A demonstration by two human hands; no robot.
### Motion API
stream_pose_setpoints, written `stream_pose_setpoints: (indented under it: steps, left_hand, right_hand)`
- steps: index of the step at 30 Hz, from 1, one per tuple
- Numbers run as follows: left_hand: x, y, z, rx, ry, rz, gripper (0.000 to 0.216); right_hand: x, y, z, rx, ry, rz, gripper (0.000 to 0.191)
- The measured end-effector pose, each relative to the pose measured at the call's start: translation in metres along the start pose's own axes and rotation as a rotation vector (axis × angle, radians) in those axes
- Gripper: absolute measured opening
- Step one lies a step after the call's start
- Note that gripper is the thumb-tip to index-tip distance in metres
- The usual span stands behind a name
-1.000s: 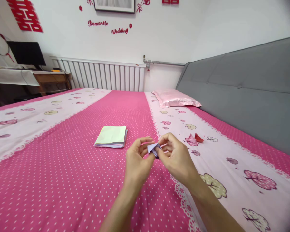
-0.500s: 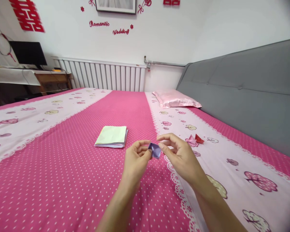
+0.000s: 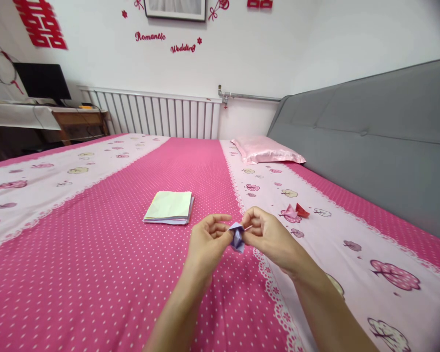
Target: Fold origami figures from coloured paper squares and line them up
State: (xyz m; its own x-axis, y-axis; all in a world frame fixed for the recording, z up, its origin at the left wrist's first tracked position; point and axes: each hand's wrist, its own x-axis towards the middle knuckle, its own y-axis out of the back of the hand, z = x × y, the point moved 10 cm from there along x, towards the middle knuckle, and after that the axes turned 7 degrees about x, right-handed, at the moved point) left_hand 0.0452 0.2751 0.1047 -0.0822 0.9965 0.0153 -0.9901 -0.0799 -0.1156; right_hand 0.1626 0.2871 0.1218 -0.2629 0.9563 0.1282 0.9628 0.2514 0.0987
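One left hand (image 3: 207, 242), one right hand (image 3: 268, 239), grip pinching purple paper (image 3: 237, 237), dotted bedspread (image 3: 124, 278), grey headboard (image 3: 385, 117)

Between the left hand (image 3: 209, 239) and the right hand (image 3: 269, 237), the folded paper (image 3: 237, 237) is light purple, with a darker purple in its middle. Beyond the left hand, to its left, the paper stack (image 3: 169, 205) has a pale green top, with yellow and lilac at its edges. Below the hands, the bedsheet (image 3: 132, 264) is strong pink with small white dots; its pale pink bands carry printed trees in pink, cream and mauve, and a lace pattern follows their border. To the right of the hands are a pink paper piece (image 3: 290, 211) and a red paper piece (image 3: 302, 211). Farther beyond the right hand, the pillow (image 3: 267, 149) is light pink.
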Motion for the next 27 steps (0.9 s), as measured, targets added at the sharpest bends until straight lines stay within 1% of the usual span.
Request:
stream_pose_setpoints:
  steps: [3,7,9,12,14,17,22,27]
  left_hand:
    - [0.0,0.001,0.001,-0.018,-0.012,0.01,0.025]
    - [0.001,0.003,0.0,-0.061,-0.003,0.014,0.02]
    - [0.002,0.002,-0.003,-0.09,0.017,0.002,0.02]
    - [0.003,0.001,-0.006,-0.103,0.043,-0.005,0.019]
    - [0.003,0.001,-0.007,-0.1,0.043,-0.005,0.019]
    - [0.003,0.001,-0.008,-0.086,0.03,-0.011,0.02]
    - [0.003,0.002,-0.005,-0.06,0.001,-0.009,0.021]
    - [0.003,-0.002,-0.008,-0.036,0.019,-0.02,0.02]
  right_hand:
    - [0.002,0.001,-0.002,-0.007,0.031,0.03,0.017]
    - [0.001,0.001,-0.009,0.088,0.109,0.042,0.023]
    - [0.0,0.002,-0.01,0.102,0.128,0.051,0.021]
    - [-0.001,0.006,-0.008,0.023,0.094,0.103,0.007]
    - [-0.003,0.008,-0.008,-0.019,0.075,0.136,0.01]
    - [-0.006,0.009,-0.012,-0.05,0.093,0.163,0.018]
    - [-0.013,0.01,-0.023,-0.19,0.195,0.196,0.022]
    - [-0.017,0.004,-0.034,-0.366,0.283,0.164,0.023]
